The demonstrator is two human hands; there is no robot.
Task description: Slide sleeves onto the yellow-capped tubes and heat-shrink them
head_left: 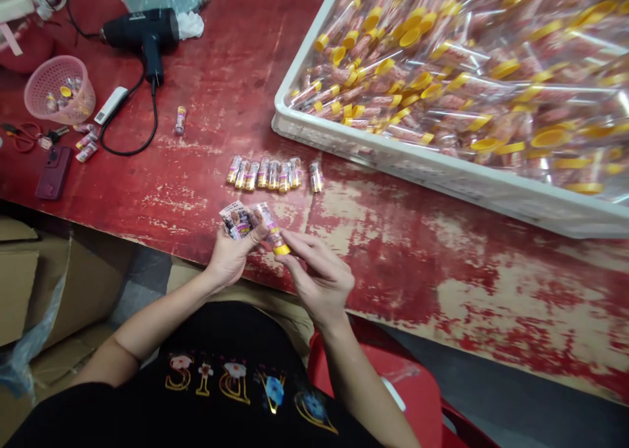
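Observation:
My left hand [230,255] is closed round a small stack of printed labels [236,219] and steadies a little clear tube with a yellow cap [269,228]. My right hand [317,271] pinches the same tube at its yellow cap end. Both hands hover at the near edge of the worn red table [393,251]. Just beyond them lies a row of several labelled tubes [268,173] side by side, with one more tube [316,176] slightly apart on the right.
A white crate [442,173] heaped with yellow-capped tubes fills the right. At the far left lie a black heat gun [142,32], a pink basket [59,89], a single tube [180,119], a phone [54,171] and red scissors [22,135]. Cardboard boxes [19,284] stand below.

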